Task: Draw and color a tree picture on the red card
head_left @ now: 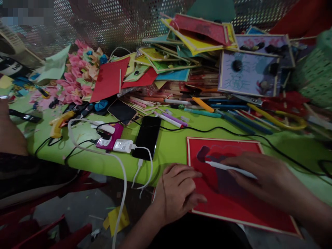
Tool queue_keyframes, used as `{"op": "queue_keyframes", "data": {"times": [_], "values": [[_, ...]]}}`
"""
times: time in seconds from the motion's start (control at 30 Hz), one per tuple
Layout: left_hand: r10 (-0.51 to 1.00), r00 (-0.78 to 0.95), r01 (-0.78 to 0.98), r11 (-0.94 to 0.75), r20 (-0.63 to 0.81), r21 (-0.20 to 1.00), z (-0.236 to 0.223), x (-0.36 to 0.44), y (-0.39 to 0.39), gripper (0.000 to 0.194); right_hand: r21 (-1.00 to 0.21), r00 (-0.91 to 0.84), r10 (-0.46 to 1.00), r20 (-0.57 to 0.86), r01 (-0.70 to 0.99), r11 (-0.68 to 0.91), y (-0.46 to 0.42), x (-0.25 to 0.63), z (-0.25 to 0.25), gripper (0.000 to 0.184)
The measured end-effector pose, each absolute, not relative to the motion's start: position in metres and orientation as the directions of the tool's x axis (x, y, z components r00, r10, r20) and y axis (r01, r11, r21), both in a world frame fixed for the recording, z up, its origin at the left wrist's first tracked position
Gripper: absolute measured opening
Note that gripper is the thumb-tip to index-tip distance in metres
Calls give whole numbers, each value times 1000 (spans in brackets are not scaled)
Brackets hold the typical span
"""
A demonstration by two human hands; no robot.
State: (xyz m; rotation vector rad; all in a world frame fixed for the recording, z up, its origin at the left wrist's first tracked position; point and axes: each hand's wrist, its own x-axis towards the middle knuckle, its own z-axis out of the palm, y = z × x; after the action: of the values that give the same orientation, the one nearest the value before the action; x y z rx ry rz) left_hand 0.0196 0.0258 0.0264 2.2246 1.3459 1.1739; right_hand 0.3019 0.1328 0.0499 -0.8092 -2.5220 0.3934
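A red sheet (207,204) framed with thin wooden strips lies at the table's front edge, its lower part reaching over my lap. A dark purple figure with a faint outline shows on it. My right hand (267,176) grips a white marker (233,168) with a red tip, held low and slanted over the sheet, the tip near the dark shape. I cannot tell whether the tip touches. My left hand (178,190) lies at the sheet's left edge, fingers loosely bent and apart, holding nothing.
A black phone (147,138) and a purple power strip (110,136) with white cables are left of the sheet. Behind lie pens, a hot glue gun (61,124), pink paper flowers (75,76) and stacked framed cards (249,72). Another person's arm (10,135) is at far left.
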Motion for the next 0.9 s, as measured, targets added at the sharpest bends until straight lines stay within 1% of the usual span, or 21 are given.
{"op": "queue_keyframes", "data": {"times": [0.13, 0.33, 0.4, 0.43, 0.5, 0.57, 0.6, 0.63, 0.77, 0.83, 0.9], "values": [[841, 222, 584, -520, 494, 623, 27, 20, 26, 54, -408, -716, 614, 332, 478, 778, 133, 301, 52, 20], [838, 228, 600, -522, 496, 607, 26, 20, 26, 53, -426, -699, 627, 344, 479, 767, 135, 297, 57, 17], [835, 221, 603, -524, 505, 602, 25, 21, 26, 51, -459, -663, 660, 353, 492, 740, 134, 297, 61, 18], [834, 212, 606, -521, 509, 601, 24, 22, 26, 49, -503, -635, 692, 344, 497, 707, 133, 298, 64, 19], [841, 188, 623, -502, 508, 600, 24, 23, 26, 46, -637, -561, 774, 292, 490, 595, 131, 301, 68, 20], [854, 164, 651, -471, 494, 596, 25, 25, 26, 43, -773, -454, 865, 214, 462, 434, 128, 305, 71, 15], [860, 156, 663, -456, 486, 593, 25, 25, 26, 42, -824, -388, 905, 173, 446, 349, 127, 308, 72, 12], [865, 151, 676, -444, 479, 588, 25, 26, 26, 42, -862, -320, 937, 140, 427, 275, 126, 310, 72, 13], [871, 129, 711, -414, 474, 568, 25, 29, 27, 40, -951, -119, 993, 24, 304, 59, 124, 310, 78, 26], [873, 120, 725, -403, 474, 559, 24, 31, 27, 37, -978, -49, 998, -29, 210, -18, 125, 304, 86, 32], [875, 123, 736, -397, 469, 548, 23, 33, 27, 35, -988, -21, 997, -76, 137, -72, 127, 294, 96, 37]]}}
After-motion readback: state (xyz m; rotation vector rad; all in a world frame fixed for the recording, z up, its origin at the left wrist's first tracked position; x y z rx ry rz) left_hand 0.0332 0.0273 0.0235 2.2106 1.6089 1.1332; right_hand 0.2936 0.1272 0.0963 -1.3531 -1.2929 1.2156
